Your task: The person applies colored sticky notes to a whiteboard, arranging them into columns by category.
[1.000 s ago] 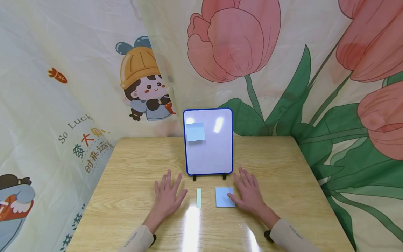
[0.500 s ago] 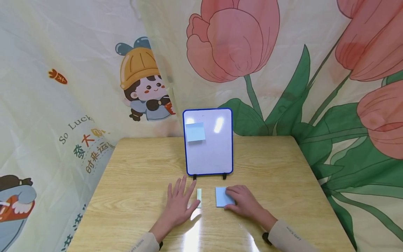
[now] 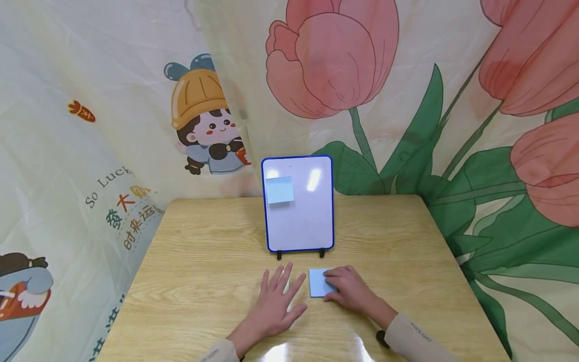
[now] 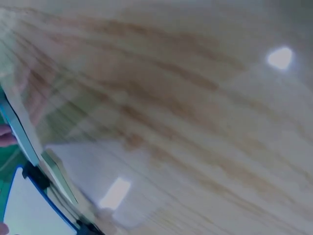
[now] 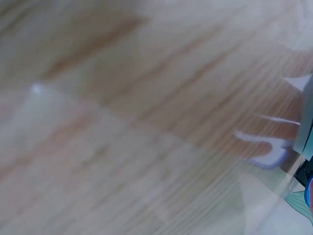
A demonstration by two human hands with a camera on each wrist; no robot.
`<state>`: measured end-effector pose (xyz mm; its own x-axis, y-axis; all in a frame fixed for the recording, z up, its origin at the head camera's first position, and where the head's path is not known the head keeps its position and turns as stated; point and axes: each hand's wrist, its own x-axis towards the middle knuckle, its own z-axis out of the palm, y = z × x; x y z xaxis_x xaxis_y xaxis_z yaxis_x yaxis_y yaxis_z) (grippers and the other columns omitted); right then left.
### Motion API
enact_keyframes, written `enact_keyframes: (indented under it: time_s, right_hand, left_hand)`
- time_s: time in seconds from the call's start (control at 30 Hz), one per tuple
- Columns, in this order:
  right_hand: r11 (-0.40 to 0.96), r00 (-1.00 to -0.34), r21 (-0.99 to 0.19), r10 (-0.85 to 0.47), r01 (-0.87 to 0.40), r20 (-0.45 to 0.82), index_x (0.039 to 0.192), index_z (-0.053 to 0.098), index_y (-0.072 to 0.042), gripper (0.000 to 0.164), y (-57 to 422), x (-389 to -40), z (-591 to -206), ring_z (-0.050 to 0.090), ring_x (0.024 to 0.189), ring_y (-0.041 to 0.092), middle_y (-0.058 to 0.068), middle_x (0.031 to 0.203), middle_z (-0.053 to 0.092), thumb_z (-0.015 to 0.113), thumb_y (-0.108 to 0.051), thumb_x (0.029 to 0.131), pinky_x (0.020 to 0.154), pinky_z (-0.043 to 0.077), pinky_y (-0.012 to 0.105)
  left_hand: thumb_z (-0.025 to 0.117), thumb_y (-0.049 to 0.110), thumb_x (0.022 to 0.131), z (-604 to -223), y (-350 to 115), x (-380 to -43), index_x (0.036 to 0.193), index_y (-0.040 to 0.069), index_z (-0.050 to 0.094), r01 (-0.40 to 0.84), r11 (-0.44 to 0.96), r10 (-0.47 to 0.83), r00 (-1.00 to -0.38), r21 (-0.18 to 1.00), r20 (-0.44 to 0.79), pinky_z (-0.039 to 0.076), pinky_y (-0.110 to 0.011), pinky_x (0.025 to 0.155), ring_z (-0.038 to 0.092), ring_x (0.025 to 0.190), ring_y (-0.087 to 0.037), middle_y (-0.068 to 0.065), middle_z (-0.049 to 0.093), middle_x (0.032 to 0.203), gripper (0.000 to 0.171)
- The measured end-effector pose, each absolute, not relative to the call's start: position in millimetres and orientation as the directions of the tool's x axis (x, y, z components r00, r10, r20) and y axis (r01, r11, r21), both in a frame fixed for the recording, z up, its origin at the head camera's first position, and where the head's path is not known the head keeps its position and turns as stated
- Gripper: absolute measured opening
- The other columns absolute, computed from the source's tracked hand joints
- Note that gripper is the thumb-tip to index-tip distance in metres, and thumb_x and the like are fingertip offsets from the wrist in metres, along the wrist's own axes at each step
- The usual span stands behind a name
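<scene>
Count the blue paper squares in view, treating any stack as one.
2: an upper square on the whiteboard, toward its upper left, and a lower square on the table, partly covered by the right hand. Any wholly beneath a hand would be hidden.

This is looking like a small indoor desk corner; whether it is belonging to a home, an office or a studio, the views are not telling. Printed cloth (image 3: 253, 30) is hanging behind and to the left, showing tulips (image 3: 344, 60), a cartoon figure (image 3: 196, 98) and lettering (image 3: 114, 218). A wood-grain tabletop (image 3: 203, 236) is reaching back to it, carrying a whiteboard (image 3: 307, 221) and a pad (image 3: 316, 283), and is reflecting bright light.
</scene>
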<state>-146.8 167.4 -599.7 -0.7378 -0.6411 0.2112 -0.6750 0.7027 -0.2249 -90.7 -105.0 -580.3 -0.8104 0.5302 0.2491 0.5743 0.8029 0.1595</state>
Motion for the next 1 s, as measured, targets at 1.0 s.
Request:
enact_keyframes:
  time_s: [1.0]
  right_hand:
    - [0.672, -0.706, -0.258, -0.564, -0.694, 0.429, 0.097, 0.077, -0.01, 0.012, 167.3, -154.6, -603.3, 0.071, 0.083, 0.014, -0.002, 0.093, 0.077, 0.076, -0.015, 0.085, 0.08, 0.054, 0.039]
  left_hand:
    - [0.019, 0.061, 0.102, -590.6, -65.3, -70.6, 0.156, 0.034, 0.029, 0.796, 0.604, 0.791, -0.605, 0.042, 0.094, 0.031, -0.064, 0.111, 0.032, 0.147, -0.034, -0.011, 0.031, 0.161, 0.061]
